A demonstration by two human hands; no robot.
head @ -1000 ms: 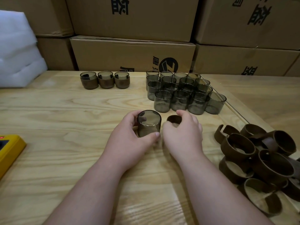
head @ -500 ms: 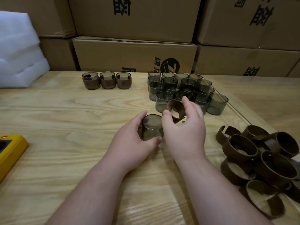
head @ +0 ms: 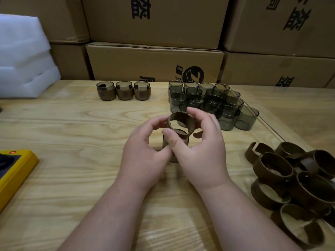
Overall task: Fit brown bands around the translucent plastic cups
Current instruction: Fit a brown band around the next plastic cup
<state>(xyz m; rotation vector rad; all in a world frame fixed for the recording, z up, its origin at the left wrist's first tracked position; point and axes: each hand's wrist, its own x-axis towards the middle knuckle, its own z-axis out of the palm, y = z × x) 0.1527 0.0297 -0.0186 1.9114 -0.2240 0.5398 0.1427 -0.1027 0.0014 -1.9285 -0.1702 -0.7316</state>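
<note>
An upturned translucent grey cup stands mid-table, mostly hidden between my hands. A brown band sits tilted over its top. My left hand curls its fingers on the band's left side, with the thumb low by the cup. My right hand pinches the band, thumb on the near wall and fingers curled round the far right. Three banded cups stand in a row at the back. Several bare cups cluster behind my hands.
A pile of loose brown bands lies at the right, on the table. A yellow device sits at the left edge. White foam and stacked cardboard boxes close off the back.
My right hand lifted the band off the table and brought it over the cup. My left hand's fingers moved up from the cup onto the band.
</note>
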